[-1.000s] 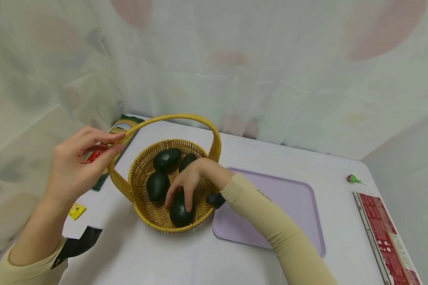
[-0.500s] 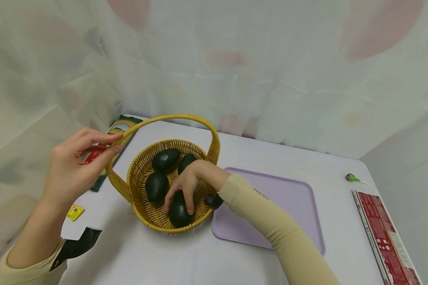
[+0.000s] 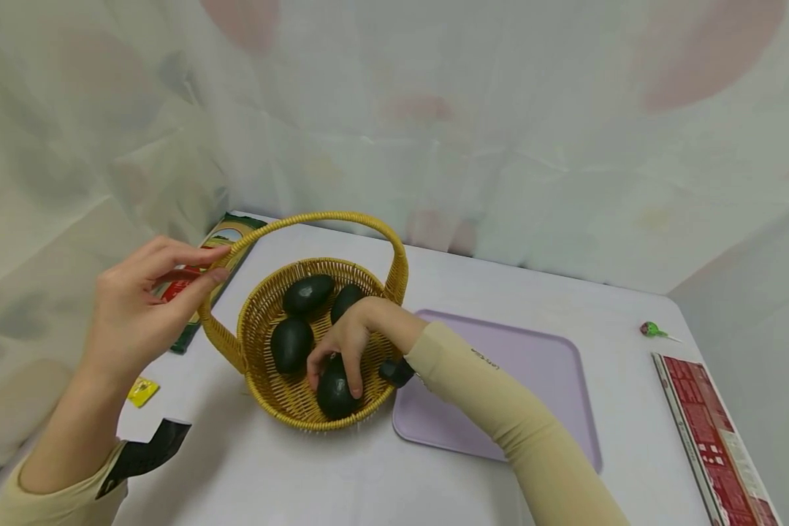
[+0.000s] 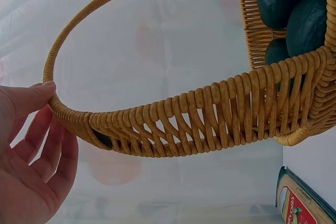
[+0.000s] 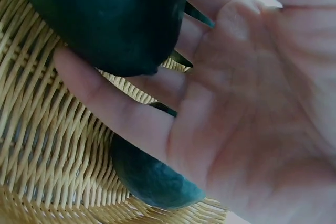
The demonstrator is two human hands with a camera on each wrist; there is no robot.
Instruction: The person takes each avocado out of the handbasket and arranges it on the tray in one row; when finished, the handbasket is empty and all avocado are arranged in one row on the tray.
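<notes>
A yellow wicker basket (image 3: 253, 365) with a tall arched handle (image 3: 332, 215) holds several dark green avocados. My left hand (image 3: 147, 292) pinches the handle's left side between thumb and fingers; the left wrist view shows the thumb (image 4: 34, 98) against the wicker. Inside the basket, my right hand (image 3: 348, 336) grips the nearest avocado (image 3: 337, 394), its fingers curled round the sides. That same avocado (image 5: 110, 14) fills the top of the right wrist view. Two others, one left avocado (image 3: 292, 345) and one back avocado (image 3: 309, 294), lie beside the hand; another (image 3: 347, 298) is partly covered.
Right of the basket lies a lilac tray (image 3: 568, 394), partly under the right sleeve. A green-and-red food packet (image 3: 193, 310) sits behind the left hand, with a small yellow sachet (image 3: 142, 391) nearer. A lollipop (image 3: 651, 329) and a red box (image 3: 710, 431) are at far right.
My right hand's fingers have closed more tightly round the near avocado, which has shifted slightly to the right. The left hand stays on the handle.
</notes>
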